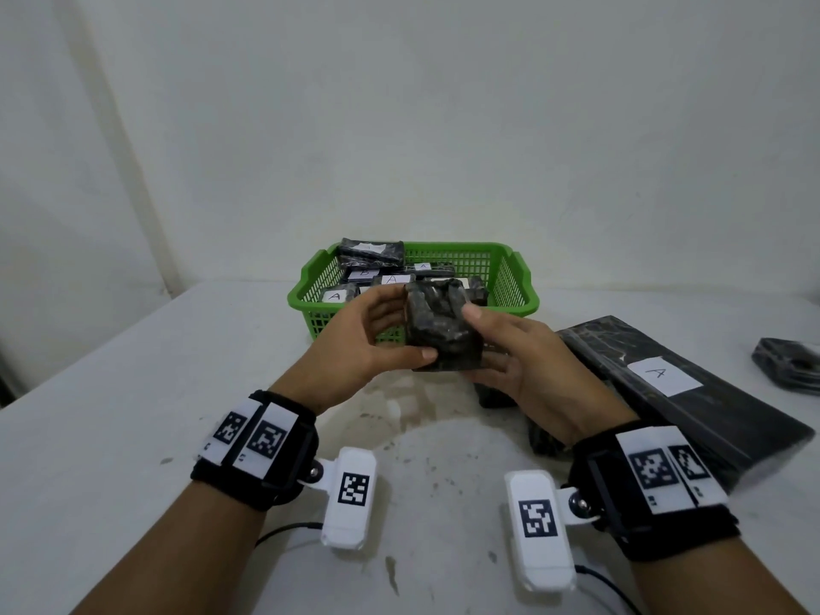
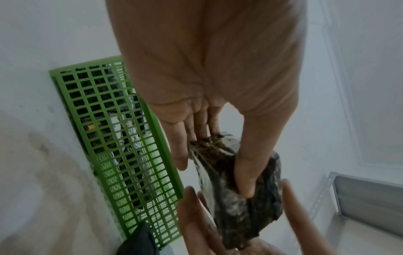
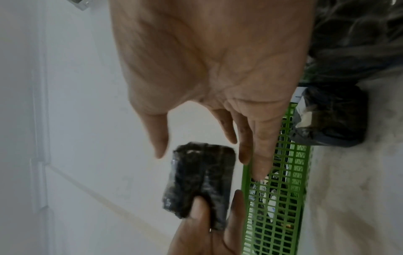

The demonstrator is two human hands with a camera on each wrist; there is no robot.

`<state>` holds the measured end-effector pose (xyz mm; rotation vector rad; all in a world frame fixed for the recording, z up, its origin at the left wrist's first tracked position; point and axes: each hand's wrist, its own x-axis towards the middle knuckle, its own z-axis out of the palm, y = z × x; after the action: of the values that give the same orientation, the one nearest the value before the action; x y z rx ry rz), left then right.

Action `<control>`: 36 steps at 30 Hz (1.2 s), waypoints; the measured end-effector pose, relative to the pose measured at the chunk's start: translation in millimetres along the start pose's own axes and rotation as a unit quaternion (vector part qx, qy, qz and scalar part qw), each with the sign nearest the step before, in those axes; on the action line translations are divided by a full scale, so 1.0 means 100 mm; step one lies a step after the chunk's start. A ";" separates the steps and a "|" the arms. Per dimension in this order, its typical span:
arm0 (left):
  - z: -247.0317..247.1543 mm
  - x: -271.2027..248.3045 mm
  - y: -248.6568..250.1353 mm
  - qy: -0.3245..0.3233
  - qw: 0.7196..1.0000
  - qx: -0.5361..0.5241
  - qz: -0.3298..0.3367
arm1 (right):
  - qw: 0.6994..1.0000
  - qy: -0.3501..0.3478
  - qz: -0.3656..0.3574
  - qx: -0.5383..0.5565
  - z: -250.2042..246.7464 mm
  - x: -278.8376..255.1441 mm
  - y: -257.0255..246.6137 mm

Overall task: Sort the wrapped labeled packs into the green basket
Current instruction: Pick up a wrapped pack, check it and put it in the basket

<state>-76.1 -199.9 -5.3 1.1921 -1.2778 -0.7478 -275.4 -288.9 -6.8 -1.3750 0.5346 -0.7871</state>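
In front of the green basket [image 1: 526, 286] my left hand [image 1: 399, 330] grips a small pack [image 1: 439, 330] wrapped in black film, thumb on its near face and fingers behind it. No label shows on it. My right hand [image 1: 483, 344] hovers at the pack's right side with straight, spread fingers. The right wrist view shows that hand [image 3: 200, 138] a little apart from the pack [image 3: 200, 172]. In the left wrist view the thumb of my left hand [image 2: 214, 179] presses on the pack [image 2: 231, 215] beside the basket wall [image 2: 130, 172]. Several packs labelled A and B [image 1: 390, 279] lie inside the basket.
A long black pack labelled A [image 1: 665, 392] lies on the white table to the right. Two smaller black packs [image 1: 492, 397] sit under my right hand. Another black bundle [image 1: 790, 366] rests at the far right edge. The wall stands close behind the basket.
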 end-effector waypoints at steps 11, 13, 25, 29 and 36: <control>0.09 -0.02 0.06 0.042 0.998 0.029 0.045 | 0.998 0.032 -0.045 -0.008 -0.03 0.01 0.02; 0.07 -0.02 0.04 0.038 0.996 0.037 0.070 | 1.000 0.011 -0.017 -0.003 -0.01 0.00 0.00; 0.10 -0.05 0.06 -0.021 1.000 0.002 -0.003 | 0.998 0.017 -0.061 0.029 -0.04 0.04 0.03; 0.07 -0.05 0.04 -0.030 0.999 -0.022 -0.001 | 0.995 0.008 -0.095 -0.005 -0.03 0.05 0.05; 0.06 -0.06 0.07 -0.038 0.997 -0.065 -0.009 | 0.996 -0.029 -0.079 -0.017 -0.06 0.05 0.05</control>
<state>-84.4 -194.0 -1.5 1.0794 -1.2622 -0.8827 -276.0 -296.7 -11.8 -1.4803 0.3992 -0.8663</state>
